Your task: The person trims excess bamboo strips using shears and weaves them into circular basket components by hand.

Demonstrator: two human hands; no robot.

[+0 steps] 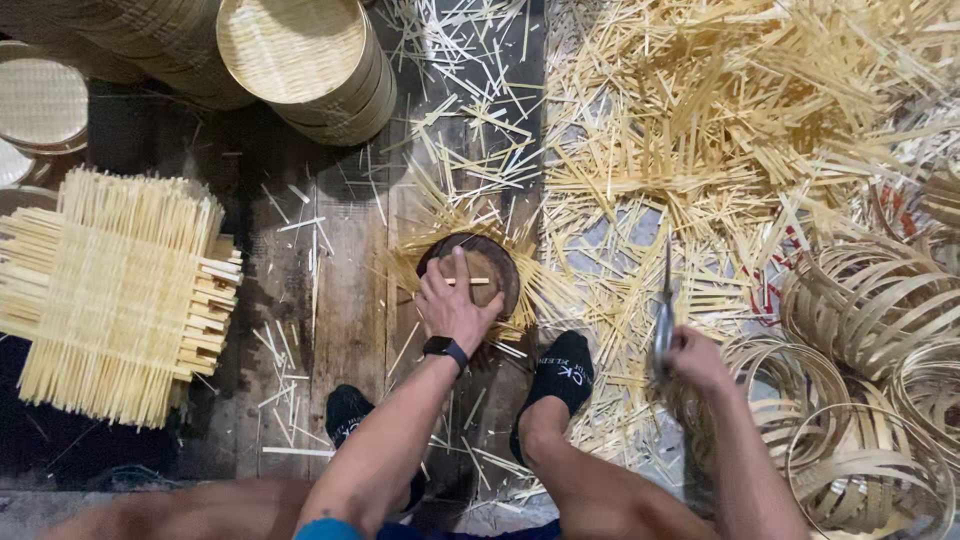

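Nearest the lens, two bare forearms and knees, black-socked feet (560,375) planted on dark floor planks (340,260). Left hand (452,300), black watch (446,349) at the wrist, pressed down on a round wooden chopping block (505,270), fingers curled narrow around a short bamboo stick (470,281) lying across the block's top. Right hand (695,358) raised off to the side, well apart from the block, closed around the handle of a knife (664,320), blade pointing up and away, blurred. Around the block, a fan of cut bamboo slivers (470,150) scattered over the planks, thickening into a deep pile of pale splints (720,110) further right. Beside the right arm, loose coils of bent bamboo hoops (870,300), several overlapping, more near the lower right corner. On the left, a stack of square woven bamboo mats (110,290) with fringed stick ends jutting out on all sides. Along the top edge, stacked round woven trays (300,60) tipped on their sides, with more flat round lids (40,100) at the far left.
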